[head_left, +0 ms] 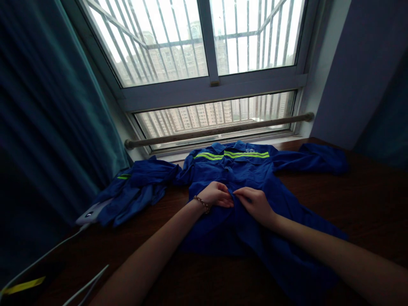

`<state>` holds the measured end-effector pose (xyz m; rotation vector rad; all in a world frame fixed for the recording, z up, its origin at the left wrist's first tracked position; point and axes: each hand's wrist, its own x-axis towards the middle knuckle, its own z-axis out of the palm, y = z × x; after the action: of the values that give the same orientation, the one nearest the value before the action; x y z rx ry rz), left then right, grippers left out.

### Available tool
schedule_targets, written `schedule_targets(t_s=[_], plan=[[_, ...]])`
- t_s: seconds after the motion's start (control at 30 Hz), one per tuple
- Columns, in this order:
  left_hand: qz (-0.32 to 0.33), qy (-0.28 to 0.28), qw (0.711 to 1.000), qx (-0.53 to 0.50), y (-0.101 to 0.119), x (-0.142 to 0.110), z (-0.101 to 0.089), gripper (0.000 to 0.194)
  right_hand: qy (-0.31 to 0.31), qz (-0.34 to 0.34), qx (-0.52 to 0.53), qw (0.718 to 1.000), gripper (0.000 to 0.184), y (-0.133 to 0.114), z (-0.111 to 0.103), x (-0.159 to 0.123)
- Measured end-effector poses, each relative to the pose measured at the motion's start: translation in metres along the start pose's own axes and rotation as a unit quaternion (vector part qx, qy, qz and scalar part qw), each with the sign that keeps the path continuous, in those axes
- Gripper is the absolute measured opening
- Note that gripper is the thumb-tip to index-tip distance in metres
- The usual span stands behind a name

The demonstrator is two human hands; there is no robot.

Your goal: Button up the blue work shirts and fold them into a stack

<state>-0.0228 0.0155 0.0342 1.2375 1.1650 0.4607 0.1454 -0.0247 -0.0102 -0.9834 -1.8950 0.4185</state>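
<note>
A blue work jacket [248,172] with yellow-green stripes across its chest lies spread on the dark wooden surface, collar toward the window. My left hand [218,194], with a beaded bracelet at the wrist, pinches the front edge of the jacket near the middle. Close beside it, my right hand [255,202] pinches the same front opening from the other side. The fingertips almost meet, and any button or fastener between them is too small or hidden to make out. Below the hands the lower part of the jacket hangs in loose folds.
Another bunched blue garment [143,180] lies at the left, partly over a pale device [91,213] with a white cable [57,246]. A teal curtain [57,106] hangs at the left. Behind the jacket, a rail [219,129] crosses the barred window. Something yellow [25,285] lies bottom left.
</note>
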Motion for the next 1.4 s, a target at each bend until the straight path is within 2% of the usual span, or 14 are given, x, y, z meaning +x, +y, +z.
schedule_targets(t_s=[0.2, 0.4, 0.53, 0.7, 0.87, 1.03, 1.17, 1.4], plan=[[0.009, -0.005, 0.999, -0.044, -0.001, -0.001, 0.003, 0.02, 0.042, -0.006, 0.033, 0.999, 0.015, -0.002, -0.001, 0.001], [-0.022, -0.007, 0.993, -0.116, -0.001, 0.002, 0.005, 0.014, 0.064, -0.037, 0.023, 0.997, 0.015, -0.001, 0.0, 0.001], [-0.037, 0.014, 0.99, -0.134, -0.001, 0.003, 0.007, 0.029, 0.055, -0.088, 0.003, 0.995, 0.016, -0.001, 0.0, 0.0], [-0.011, -0.009, 0.993, -0.118, -0.005, 0.003, 0.008, 0.03, 0.044, -0.122, -0.039, 0.991, 0.018, -0.003, 0.001, -0.002], [0.022, 0.023, 0.996, -0.08, -0.009, 0.005, 0.012, 0.032, 0.056, -0.068, -0.05, 0.995, 0.01, -0.003, 0.003, -0.003], [0.041, 0.013, 0.997, -0.061, -0.01, 0.006, 0.016, 0.025, 0.065, 0.054, -0.03, 0.996, 0.008, -0.001, 0.005, 0.0], [0.036, 0.016, 0.997, -0.061, -0.01, 0.006, 0.016, 0.018, 0.052, 0.139, 0.043, 0.988, 0.01, 0.001, 0.005, 0.003], [0.047, 0.056, 0.991, -0.109, -0.011, 0.007, 0.016, 0.027, 0.053, 0.177, 0.152, 0.971, 0.017, 0.005, 0.006, 0.005]])
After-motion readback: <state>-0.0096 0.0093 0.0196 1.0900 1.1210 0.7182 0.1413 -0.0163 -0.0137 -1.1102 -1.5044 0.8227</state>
